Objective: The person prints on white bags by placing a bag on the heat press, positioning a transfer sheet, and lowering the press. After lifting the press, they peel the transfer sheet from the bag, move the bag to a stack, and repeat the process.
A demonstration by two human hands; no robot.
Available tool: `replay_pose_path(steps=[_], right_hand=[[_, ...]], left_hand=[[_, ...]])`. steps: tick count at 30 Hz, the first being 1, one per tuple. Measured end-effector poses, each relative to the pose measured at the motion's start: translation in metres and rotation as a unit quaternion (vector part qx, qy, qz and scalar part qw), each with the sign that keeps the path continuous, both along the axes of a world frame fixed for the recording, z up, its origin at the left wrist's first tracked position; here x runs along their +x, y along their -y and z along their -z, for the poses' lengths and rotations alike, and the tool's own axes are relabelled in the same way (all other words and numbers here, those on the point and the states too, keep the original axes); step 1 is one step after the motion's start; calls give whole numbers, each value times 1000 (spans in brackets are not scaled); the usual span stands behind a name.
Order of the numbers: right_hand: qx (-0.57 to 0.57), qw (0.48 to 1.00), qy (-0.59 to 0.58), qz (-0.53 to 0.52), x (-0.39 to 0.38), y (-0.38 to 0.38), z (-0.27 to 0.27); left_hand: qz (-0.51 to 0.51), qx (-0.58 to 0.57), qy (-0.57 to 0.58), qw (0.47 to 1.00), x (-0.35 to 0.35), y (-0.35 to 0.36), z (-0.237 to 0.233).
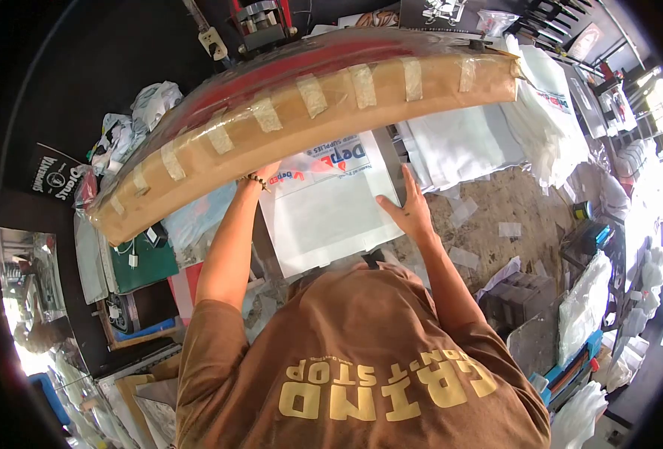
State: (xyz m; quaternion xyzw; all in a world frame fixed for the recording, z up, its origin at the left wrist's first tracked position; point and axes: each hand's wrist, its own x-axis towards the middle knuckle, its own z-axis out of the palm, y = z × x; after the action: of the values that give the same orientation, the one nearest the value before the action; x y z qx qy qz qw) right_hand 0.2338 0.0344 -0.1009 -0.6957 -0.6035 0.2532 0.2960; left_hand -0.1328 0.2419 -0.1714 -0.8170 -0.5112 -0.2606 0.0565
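A white printed bag or sheet [331, 224] lies flat in front of me, with blue and red "DepEd" lettering at its far end. My right hand [413, 209] is at its right edge, fingers spread and thumb toward the white surface; nothing is in it. My left hand [269, 172], below a beaded bracelet, reaches to the far left edge of the sheet. Its fingers are mostly hidden beneath a tilted screen-printing frame [324, 105], brown-taped with a red mesh area, which hangs raised over the sheet's far end.
White sheets [458, 146] are stacked to the right of the frame, with white plastic [548, 112] beyond. A worn board [496, 217] with tape scraps lies on the right. A green mat [144, 262] is on the left. A grey box [522, 295] stands near my right elbow.
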Motion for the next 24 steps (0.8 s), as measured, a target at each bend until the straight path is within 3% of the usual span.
replay_pose_path(steps=[3,14,16,24], right_hand=[[4,1000,1,-4,1,-2,5],[12,1000,-3,7,-1,0,-5],[-49,998,-40,11,-2,0,-14],[-61,998,-24,16,-3,0,-13]], left_hand=[[-45,-58,-4,997,-12,-15,21],[-53,-57,12,997,-15,-10,-2],[-56,-57,11,997,-15,-10,-2],[-58,-58,20,996,-18,-7,-5]])
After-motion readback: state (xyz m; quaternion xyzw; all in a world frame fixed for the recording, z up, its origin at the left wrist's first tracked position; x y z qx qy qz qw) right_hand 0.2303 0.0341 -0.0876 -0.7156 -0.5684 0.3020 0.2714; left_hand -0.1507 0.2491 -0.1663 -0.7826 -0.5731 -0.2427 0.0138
